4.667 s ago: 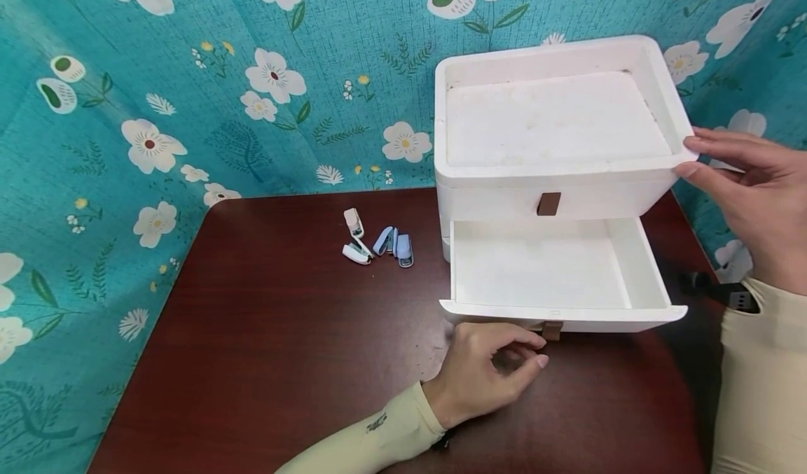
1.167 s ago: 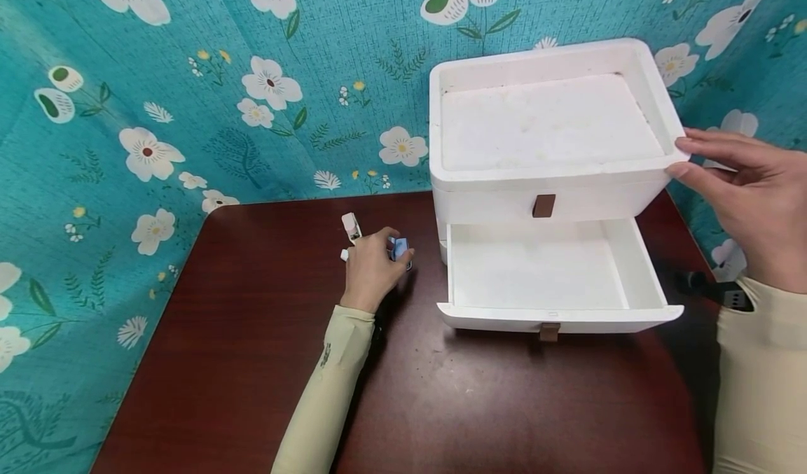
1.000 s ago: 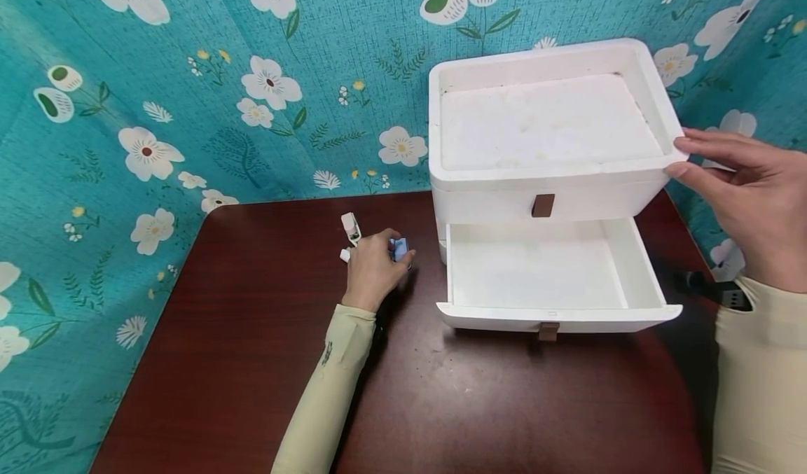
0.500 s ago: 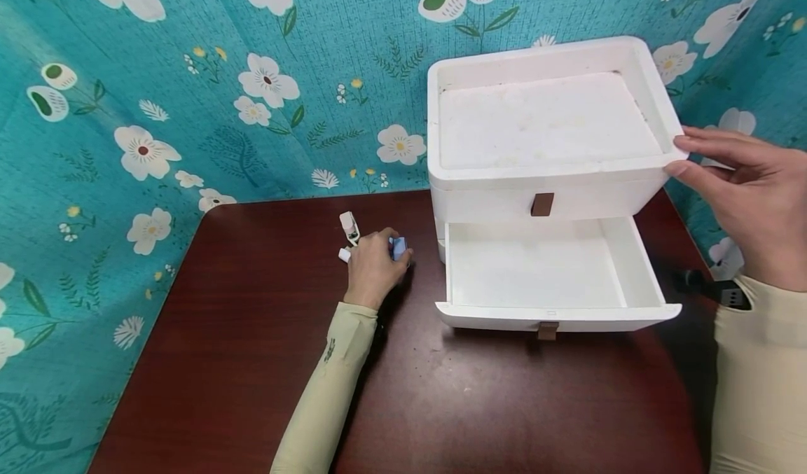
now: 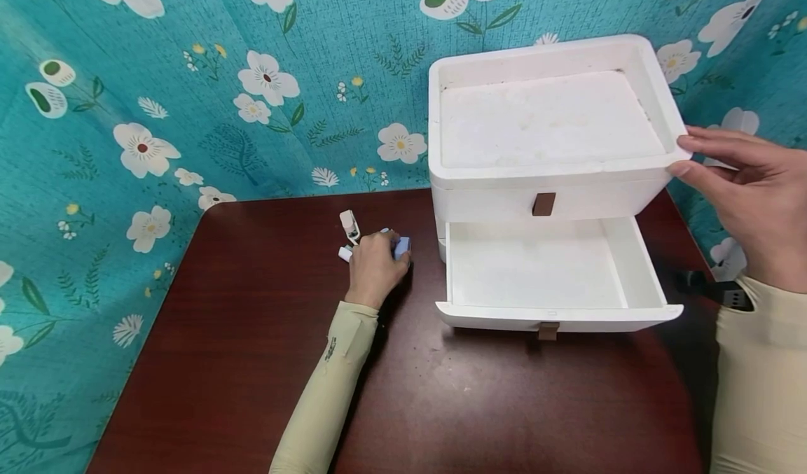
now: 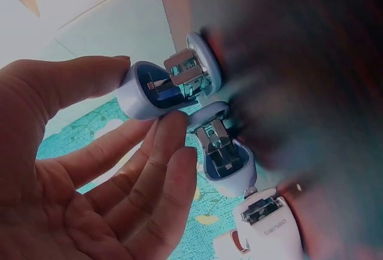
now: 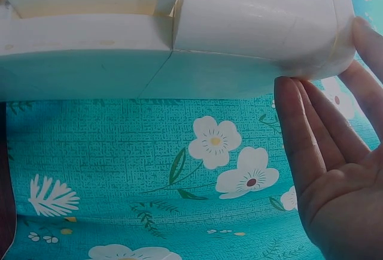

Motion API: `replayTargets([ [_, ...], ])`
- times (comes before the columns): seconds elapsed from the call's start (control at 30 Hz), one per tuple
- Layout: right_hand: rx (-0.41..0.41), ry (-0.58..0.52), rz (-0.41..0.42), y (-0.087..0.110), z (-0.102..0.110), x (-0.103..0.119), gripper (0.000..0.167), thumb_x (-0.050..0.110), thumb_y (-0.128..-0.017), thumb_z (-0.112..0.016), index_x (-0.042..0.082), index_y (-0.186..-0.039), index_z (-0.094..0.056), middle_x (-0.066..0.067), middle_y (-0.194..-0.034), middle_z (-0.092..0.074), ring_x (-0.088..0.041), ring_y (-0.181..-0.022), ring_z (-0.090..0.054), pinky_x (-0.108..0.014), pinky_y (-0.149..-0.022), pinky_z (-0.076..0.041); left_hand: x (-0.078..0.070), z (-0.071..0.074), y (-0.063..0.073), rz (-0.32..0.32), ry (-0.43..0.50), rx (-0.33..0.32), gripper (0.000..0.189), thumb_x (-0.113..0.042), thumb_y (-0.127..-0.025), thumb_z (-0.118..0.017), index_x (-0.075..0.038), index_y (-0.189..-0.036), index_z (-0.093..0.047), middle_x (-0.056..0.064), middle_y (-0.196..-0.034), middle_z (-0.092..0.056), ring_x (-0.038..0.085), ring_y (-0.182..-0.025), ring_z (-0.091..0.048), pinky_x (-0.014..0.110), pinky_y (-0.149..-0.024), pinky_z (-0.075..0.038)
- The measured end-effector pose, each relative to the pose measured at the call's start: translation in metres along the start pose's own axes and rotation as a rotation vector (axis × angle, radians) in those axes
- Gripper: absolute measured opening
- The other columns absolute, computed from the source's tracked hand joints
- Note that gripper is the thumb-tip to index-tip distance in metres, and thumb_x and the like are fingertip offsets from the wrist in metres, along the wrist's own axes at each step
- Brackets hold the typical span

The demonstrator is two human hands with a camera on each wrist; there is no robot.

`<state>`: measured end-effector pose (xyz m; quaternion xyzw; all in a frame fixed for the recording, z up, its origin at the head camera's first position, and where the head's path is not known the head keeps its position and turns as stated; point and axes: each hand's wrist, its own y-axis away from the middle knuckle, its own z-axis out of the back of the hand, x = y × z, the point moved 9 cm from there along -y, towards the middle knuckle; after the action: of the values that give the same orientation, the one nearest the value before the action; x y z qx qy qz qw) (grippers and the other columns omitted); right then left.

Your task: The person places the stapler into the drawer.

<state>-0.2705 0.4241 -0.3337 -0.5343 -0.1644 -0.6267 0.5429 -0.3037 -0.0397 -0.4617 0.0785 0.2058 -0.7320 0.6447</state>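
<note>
Two light blue mini staplers lie by my left hand [image 5: 375, 267] on the dark red table, left of the drawer unit. In the left wrist view, my thumb and fingertips pinch the upper blue mini stapler [image 6: 140, 95], its metal parts spread apart. A second blue mini stapler [image 6: 230, 167] lies right below it, near the fingertips. White mini staplers [image 5: 349, 225] sit just beyond the hand, partly hidden by it. My right hand [image 5: 756, 187] holds the front right corner of the white drawer unit [image 5: 548, 169], thumb and index finger on its rim.
The unit's lower drawer [image 5: 557, 314] is pulled out toward me, nothing in it; it has a brown tab [image 5: 548, 331]. The upper drawer is closed. A flowered teal cloth [image 5: 284, 145] hangs behind the table [image 5: 252, 362] and along its sides.
My left hand has moved from the front of the pulled-out drawer to the staplers and taken hold of a blue one, which has shifted slightly. My right hand has stayed at the unit's corner.
</note>
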Motion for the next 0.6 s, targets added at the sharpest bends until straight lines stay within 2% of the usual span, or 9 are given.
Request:
replayTargets([
  [0.3, -0.008, 0.014, -0.001, 0.0006, -0.0003, 0.0031, 0.035, 0.011, -0.092, -0.079, 0.013, -0.126, -0.076, 0.012, -0.14, -0.069, -0.002, -0.126, -0.066, -0.013, -0.097, -0.05, 0.0044, -0.0022, 0.0004, 0.033, -0.032, 0.055, 0.026, -0.028, -0.087, -0.081, -0.017, -0.111, -0.082, 0.009, -0.1, -0.081, 0.031, -0.071, -0.072, 0.046, -0.059, -0.056],
  [0.47, -0.012, 0.02, -0.011, 0.0014, -0.0003, 0.0042, 0.035, 0.011, -0.092, -0.079, 0.013, -0.127, -0.076, 0.012, -0.14, -0.069, -0.002, -0.127, -0.066, -0.013, -0.098, -0.05, 0.0029, -0.0031, 0.0006, 0.024, -0.027, 0.055, 0.024, -0.023, -0.086, -0.08, -0.017, -0.109, -0.082, 0.008, -0.099, -0.08, 0.031, -0.073, -0.073, 0.047, -0.06, -0.057],
  [0.6, -0.005, 0.017, -0.008, 0.0012, 0.0002, 0.0029, 0.036, 0.011, -0.092, -0.078, 0.013, -0.128, -0.075, 0.012, -0.141, -0.068, -0.001, -0.125, -0.066, -0.008, -0.091, -0.049, -0.0009, -0.004, 0.0011, -0.003, -0.044, 0.046, 0.023, -0.019, -0.084, -0.078, -0.014, -0.106, -0.082, 0.008, -0.097, -0.08, 0.029, -0.075, -0.074, 0.047, -0.061, -0.058],
])
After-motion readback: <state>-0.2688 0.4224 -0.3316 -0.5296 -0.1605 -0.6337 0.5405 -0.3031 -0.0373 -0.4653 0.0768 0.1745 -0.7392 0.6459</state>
